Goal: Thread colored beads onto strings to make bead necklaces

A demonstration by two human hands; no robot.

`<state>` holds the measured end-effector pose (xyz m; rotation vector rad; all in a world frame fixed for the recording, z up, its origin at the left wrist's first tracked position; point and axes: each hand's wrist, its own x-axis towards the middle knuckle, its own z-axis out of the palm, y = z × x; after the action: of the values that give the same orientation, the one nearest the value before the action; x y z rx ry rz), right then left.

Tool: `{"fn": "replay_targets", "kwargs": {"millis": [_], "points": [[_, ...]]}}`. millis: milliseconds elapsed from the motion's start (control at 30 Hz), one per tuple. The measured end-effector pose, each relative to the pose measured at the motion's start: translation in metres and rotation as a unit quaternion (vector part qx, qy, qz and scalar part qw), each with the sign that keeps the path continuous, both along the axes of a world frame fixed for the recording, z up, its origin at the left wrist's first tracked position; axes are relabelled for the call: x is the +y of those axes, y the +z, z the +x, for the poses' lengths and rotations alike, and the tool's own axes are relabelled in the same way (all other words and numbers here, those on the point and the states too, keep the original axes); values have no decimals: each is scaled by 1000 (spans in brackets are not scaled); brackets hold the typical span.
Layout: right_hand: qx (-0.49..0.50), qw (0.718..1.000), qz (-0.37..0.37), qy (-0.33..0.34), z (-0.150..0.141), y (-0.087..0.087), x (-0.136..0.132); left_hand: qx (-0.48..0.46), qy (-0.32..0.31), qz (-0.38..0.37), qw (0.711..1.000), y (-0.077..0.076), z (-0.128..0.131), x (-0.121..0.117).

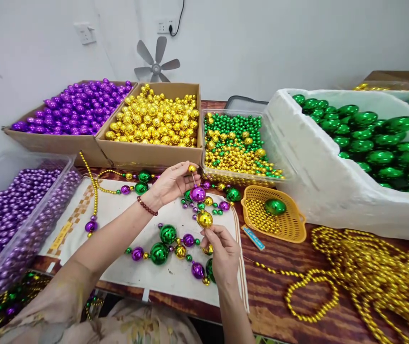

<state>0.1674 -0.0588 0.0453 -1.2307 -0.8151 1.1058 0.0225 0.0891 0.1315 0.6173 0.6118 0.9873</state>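
Note:
My left hand [176, 184] pinches a small gold bead [192, 168] between thumb and forefinger, the other fingers loosely spread. Thin string runs from that bead down to a purple bead [198, 194]. Below it, my right hand [223, 248] grips the strand at a larger gold bead [204, 219], thumb and fingers closed. The rest of this bead strand, with a large green bead [159, 253] and purple bead [137, 253], lies on a white cloth [129, 277] under both hands. Part of it is hidden behind my right hand.
Cardboard boxes hold purple beads [82, 107] and gold beads [157, 117]. Clear tubs of small beads [233, 131] stand behind and left. A yellow basket [299, 229], a white foam box [319, 191] of green beads and a pile of gold bead chains [365, 282] occupy the right.

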Motion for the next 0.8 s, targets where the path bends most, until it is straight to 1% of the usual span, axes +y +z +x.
{"fn": "replay_targets", "kwargs": {"millis": [133, 267, 400, 500, 600, 700, 800], "points": [[-8, 1000, -11, -1, -3, 1, 1, -6, 2, 8, 1000, 0, -3, -2], [-7, 1000, -20, -9, -3, 1, 1, 9, 10, 14, 1000, -1, -4, -2], [4, 1000, -20, -9, -6, -2, 2, 17, 14, 49, 999, -4, -6, -2], [25, 999, -23, 7, -10, -5, 7, 41, 22, 74, 996, -7, -6, -4], [45, 999, -22, 12, -14, -8, 14, 63, 41, 70, 995, -13, -4, -9], [51, 998, -23, 11, -19, -11, 21, 42, 62, 51, 996, -22, 4, -18], [51, 998, -31, 8, -27, -15, 27, 27, 96, 49, 994, -32, 17, -27]]}}
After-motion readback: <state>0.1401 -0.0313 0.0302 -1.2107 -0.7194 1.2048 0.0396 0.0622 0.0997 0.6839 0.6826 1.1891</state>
